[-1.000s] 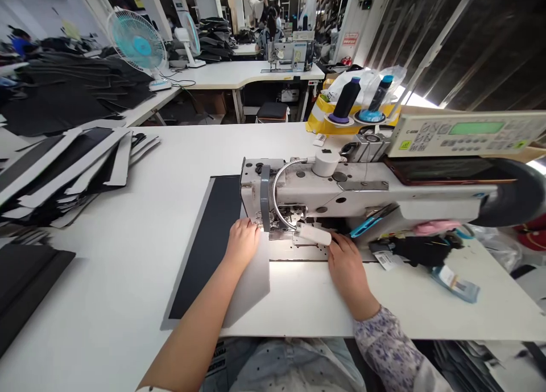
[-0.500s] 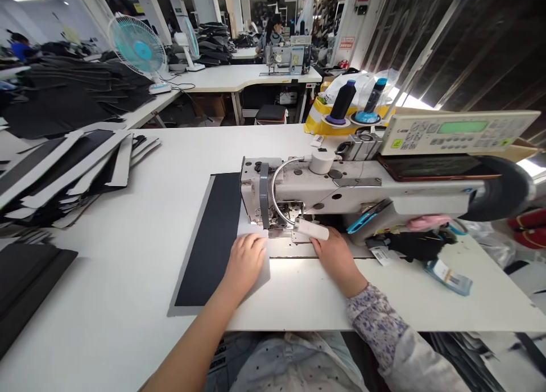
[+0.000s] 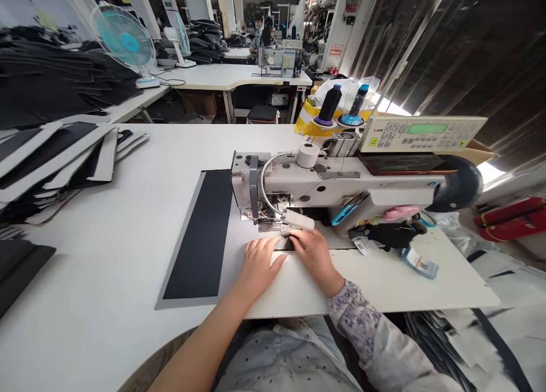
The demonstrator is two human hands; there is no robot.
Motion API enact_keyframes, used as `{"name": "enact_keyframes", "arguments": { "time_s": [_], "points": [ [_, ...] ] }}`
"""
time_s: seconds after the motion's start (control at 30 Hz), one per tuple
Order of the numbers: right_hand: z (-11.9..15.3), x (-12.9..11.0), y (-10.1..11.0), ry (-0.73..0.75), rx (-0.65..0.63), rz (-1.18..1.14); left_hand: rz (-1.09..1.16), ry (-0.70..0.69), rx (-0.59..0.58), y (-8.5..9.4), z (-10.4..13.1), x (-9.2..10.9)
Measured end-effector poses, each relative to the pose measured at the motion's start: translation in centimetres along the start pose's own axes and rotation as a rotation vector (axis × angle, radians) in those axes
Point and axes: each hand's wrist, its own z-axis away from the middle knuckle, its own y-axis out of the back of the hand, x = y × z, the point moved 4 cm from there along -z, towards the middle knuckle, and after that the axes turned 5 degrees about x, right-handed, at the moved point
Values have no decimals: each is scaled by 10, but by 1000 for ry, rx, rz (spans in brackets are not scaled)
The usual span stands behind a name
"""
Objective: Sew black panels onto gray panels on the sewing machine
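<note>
A flat panel (image 3: 200, 238), black in the middle with grey borders, lies on the white table under the head of an industrial sewing machine (image 3: 324, 184). My left hand (image 3: 261, 262) presses flat, fingers spread, on the panel's grey right edge just in front of the needle area. My right hand (image 3: 313, 254) rests beside it, fingers on the panel edge below the machine's small white lamp (image 3: 297, 219). Neither hand grips anything. The needle itself is hidden behind the lamp and machine head.
Stacks of similar black and grey panels (image 3: 55, 159) lie at the left. Two thread cones (image 3: 330, 104) and a control panel (image 3: 420, 135) stand behind the machine. A fan (image 3: 121, 42) and another sewing station with people (image 3: 277, 59) are farther back. Tags and small items (image 3: 416, 261) lie at the right.
Both hands moved toward each other in front of the needle; my left hand slid right along the panel's edge, my right hand moved left. The view shifted slightly.
</note>
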Motion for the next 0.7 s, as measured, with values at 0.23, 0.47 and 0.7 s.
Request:
{"name": "enact_keyframes", "arguments": {
  "time_s": [0.23, 0.47, 0.7],
  "points": [
    [12, -20, -44, -530, -148, -848, -181, -200, 31, 29, -1, -17],
    [-16, -20, -67, -306, -405, -652, -302, -321, 70, 43, -1, -50],
    [-33, -23, -74, 255, -212, 6, -326, -105, 170, 26, -13, -74]
  ]
}}
